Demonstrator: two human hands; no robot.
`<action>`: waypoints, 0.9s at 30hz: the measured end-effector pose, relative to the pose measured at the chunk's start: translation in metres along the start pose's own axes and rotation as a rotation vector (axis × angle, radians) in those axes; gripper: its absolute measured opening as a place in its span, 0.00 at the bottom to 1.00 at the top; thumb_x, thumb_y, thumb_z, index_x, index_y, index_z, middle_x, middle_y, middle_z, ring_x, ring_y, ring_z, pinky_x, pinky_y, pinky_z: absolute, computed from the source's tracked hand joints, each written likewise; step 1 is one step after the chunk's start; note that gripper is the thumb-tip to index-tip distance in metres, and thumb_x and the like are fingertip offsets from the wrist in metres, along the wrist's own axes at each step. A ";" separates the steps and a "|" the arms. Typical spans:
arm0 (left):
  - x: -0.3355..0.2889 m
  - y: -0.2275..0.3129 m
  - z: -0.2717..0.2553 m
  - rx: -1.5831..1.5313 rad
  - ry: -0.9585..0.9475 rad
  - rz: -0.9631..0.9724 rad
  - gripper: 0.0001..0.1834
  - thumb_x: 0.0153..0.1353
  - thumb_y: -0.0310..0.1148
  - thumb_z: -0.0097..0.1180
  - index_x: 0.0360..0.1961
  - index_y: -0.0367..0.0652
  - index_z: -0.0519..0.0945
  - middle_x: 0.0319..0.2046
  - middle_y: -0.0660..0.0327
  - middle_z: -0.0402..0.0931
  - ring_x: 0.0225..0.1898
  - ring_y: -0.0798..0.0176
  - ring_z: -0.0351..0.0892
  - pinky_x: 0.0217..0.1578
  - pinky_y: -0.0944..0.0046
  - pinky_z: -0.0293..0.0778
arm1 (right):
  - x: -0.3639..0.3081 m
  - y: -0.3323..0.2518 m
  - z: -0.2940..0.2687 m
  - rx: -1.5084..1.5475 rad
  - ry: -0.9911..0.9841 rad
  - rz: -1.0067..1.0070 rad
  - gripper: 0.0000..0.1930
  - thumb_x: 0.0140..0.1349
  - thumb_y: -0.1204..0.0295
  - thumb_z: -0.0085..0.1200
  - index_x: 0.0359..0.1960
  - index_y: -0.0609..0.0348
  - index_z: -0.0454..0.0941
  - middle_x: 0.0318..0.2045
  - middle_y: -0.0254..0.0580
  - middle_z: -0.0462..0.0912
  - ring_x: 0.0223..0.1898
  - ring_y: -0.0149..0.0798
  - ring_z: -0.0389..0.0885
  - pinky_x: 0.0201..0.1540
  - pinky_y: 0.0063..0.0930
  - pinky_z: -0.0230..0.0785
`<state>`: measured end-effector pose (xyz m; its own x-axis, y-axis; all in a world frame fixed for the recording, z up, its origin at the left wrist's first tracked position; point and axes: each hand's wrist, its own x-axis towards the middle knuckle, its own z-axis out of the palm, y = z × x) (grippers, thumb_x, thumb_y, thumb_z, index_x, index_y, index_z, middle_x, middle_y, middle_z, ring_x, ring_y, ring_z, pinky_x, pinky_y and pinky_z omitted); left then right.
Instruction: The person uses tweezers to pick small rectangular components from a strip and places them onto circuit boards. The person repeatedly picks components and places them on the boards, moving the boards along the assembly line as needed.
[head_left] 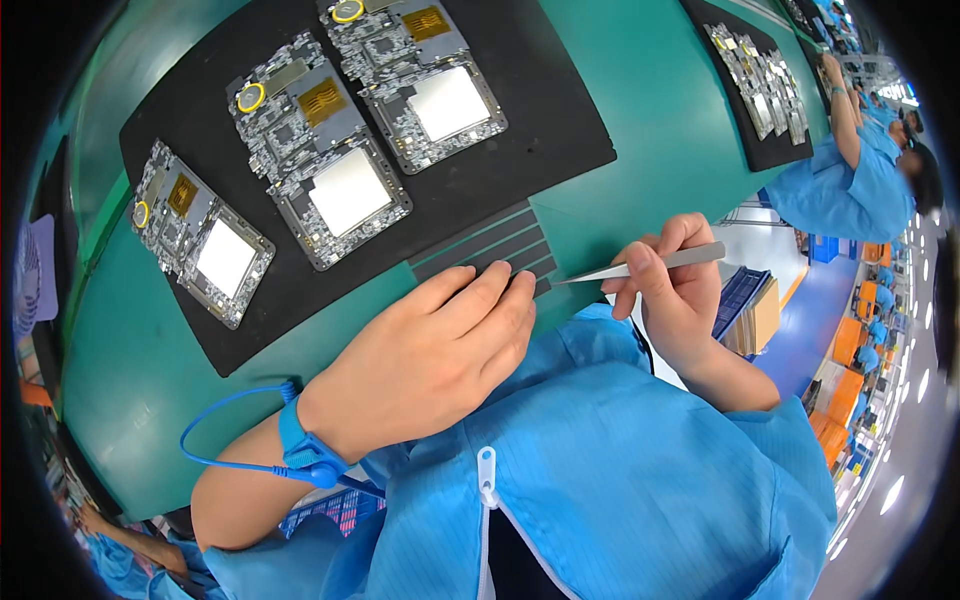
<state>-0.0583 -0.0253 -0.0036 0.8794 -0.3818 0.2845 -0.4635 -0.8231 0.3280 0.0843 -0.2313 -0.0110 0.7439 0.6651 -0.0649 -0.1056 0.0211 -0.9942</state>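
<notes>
My left hand (425, 345) lies flat with its fingers stretched over the near part of several dark grey strips (492, 240), which sit parallel on the green table. A blue wrist strap with a coiled-end cord is round that wrist. In my right hand (672, 300) a pair of metal tweezers (690, 257) is pinched between thumb and fingers. Its fine tip points left and meets, or nearly meets, the end of the nearest strip, just beyond my left fingertips. My fingers hide part of the strips.
Three circuit boards, a left one (205, 235), a middle one (318, 150) and a far one (420, 80), lie on a black mat (540, 110). More boards (757, 80) rest on another mat at far right. A person in blue (850, 180) works there. Blue trays (740, 300) stand below.
</notes>
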 end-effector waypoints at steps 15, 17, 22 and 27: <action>0.006 -0.001 0.003 0.045 -0.063 0.015 0.20 0.49 0.31 0.57 0.42 0.28 0.78 0.47 0.53 0.74 0.49 0.56 0.72 0.45 0.61 0.72 | 0.007 0.003 -0.005 -0.011 -0.078 -0.009 0.10 0.65 0.77 0.50 0.35 0.59 0.58 0.24 0.39 0.76 0.19 0.26 0.79 0.27 0.19 0.77; 0.007 -0.001 0.004 0.043 -0.059 0.011 0.20 0.49 0.31 0.57 0.43 0.28 0.78 0.47 0.53 0.74 0.49 0.56 0.72 0.45 0.61 0.72 | 0.008 0.002 -0.006 -0.030 -0.090 -0.004 0.10 0.65 0.77 0.50 0.35 0.59 0.58 0.24 0.40 0.76 0.19 0.26 0.79 0.27 0.20 0.77; 0.002 -0.001 0.005 0.058 -0.029 0.005 0.20 0.50 0.32 0.57 0.43 0.28 0.78 0.47 0.53 0.74 0.50 0.56 0.72 0.47 0.61 0.71 | 0.011 -0.001 -0.003 -0.020 -0.106 -0.002 0.10 0.65 0.79 0.49 0.37 0.58 0.58 0.24 0.44 0.77 0.19 0.27 0.78 0.24 0.20 0.74; -0.005 -0.002 0.009 0.054 0.033 0.011 0.20 0.51 0.32 0.52 0.43 0.28 0.78 0.49 0.50 0.73 0.52 0.54 0.72 0.52 0.60 0.69 | 0.015 -0.004 -0.003 -0.007 -0.219 -0.214 0.09 0.67 0.77 0.45 0.39 0.54 0.57 0.23 0.50 0.78 0.15 0.27 0.73 0.17 0.17 0.66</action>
<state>-0.0610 -0.0253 -0.0139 0.8698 -0.3772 0.3180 -0.4655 -0.8410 0.2757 0.0974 -0.2236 -0.0085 0.5889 0.7910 0.1656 0.0438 0.1734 -0.9839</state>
